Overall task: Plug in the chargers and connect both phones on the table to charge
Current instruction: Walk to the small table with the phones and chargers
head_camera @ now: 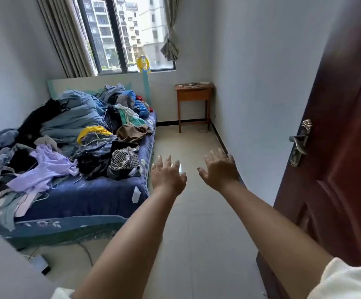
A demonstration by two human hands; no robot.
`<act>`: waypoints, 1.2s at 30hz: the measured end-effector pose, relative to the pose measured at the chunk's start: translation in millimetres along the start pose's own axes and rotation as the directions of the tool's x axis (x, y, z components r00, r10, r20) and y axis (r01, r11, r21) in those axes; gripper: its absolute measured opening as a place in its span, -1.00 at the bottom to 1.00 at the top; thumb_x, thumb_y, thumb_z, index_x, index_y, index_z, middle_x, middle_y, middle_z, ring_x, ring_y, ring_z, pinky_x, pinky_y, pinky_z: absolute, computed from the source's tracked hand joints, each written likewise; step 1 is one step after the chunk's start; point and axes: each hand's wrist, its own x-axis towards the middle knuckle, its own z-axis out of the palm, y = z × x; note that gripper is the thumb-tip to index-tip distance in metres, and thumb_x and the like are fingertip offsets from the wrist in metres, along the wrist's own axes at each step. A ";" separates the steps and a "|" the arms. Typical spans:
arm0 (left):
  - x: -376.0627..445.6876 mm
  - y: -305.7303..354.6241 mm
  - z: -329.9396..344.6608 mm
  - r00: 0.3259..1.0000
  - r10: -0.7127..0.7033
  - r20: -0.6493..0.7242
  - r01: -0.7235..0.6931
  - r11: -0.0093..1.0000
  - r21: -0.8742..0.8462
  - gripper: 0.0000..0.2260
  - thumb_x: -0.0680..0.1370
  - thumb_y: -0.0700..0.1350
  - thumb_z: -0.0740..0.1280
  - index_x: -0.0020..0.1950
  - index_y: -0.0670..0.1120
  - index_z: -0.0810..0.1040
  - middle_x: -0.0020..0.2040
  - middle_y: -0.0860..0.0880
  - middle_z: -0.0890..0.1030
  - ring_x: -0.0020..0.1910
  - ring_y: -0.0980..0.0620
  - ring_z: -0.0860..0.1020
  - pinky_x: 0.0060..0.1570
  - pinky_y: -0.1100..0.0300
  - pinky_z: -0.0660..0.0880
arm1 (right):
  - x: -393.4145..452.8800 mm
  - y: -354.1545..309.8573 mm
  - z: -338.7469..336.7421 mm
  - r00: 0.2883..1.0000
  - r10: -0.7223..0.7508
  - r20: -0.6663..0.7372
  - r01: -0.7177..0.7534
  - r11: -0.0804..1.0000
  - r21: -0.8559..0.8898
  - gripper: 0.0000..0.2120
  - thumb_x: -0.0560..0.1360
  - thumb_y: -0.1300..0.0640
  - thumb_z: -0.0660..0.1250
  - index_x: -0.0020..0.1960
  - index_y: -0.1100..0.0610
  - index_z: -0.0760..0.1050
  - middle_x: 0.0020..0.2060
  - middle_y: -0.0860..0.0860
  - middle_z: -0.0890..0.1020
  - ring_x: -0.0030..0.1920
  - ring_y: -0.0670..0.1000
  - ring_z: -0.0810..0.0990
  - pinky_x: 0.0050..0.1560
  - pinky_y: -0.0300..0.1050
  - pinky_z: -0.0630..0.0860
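A small wooden table (193,94) stands in the far right corner under the window. On its top lie small white items and cables (191,85), too far off to tell phones from chargers. A white cable (203,130) lies on the floor by the table's right legs. My left hand (167,174) and my right hand (219,169) are stretched out in front of me over the tiled floor, fingers spread, holding nothing, well short of the table.
A bed (84,197) heaped with clothes fills the left side. A dark red door (343,169) with a metal handle (299,142) stands open on the right. A tiled floor strip (188,223) runs between bed and wall to the table.
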 end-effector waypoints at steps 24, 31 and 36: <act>521.6 -67.1 103.9 0.995 -0.014 0.095 0.008 0.998 0.059 -0.54 0.58 0.04 0.06 0.45 -0.05 0.10 0.52 -0.11 0.09 0.48 -0.18 -0.02 0.43 -0.04 -0.01 | 509.6 68.6 166.3 0.998 0.033 0.048 -0.032 0.999 -0.011 -0.55 0.57 -0.08 0.14 0.28 0.22 0.41 0.29 0.14 0.47 0.40 0.12 0.28 0.34 0.04 0.25; 686.9 -77.2 154.1 0.986 0.077 0.145 -0.082 0.996 0.025 -0.53 0.57 0.06 0.08 0.44 -0.05 0.13 0.51 -0.11 0.11 0.48 -0.18 -0.02 0.43 -0.03 -0.02 | 653.7 102.9 233.3 0.984 0.146 0.098 -0.146 0.989 -0.002 -0.57 0.56 -0.10 0.16 0.21 0.23 0.46 0.23 0.13 0.51 0.38 0.10 0.31 0.31 0.02 0.26; 825.0 -79.4 198.4 0.984 0.077 0.163 -0.083 0.996 0.028 -0.54 0.58 0.05 0.08 0.44 -0.04 0.11 0.51 -0.11 0.10 0.48 -0.18 -0.02 0.44 -0.03 -0.03 | 781.6 136.9 288.5 0.983 0.166 0.084 -0.171 0.984 0.050 -0.56 0.55 -0.10 0.18 0.19 0.25 0.47 0.20 0.15 0.52 0.35 0.09 0.34 0.29 0.01 0.29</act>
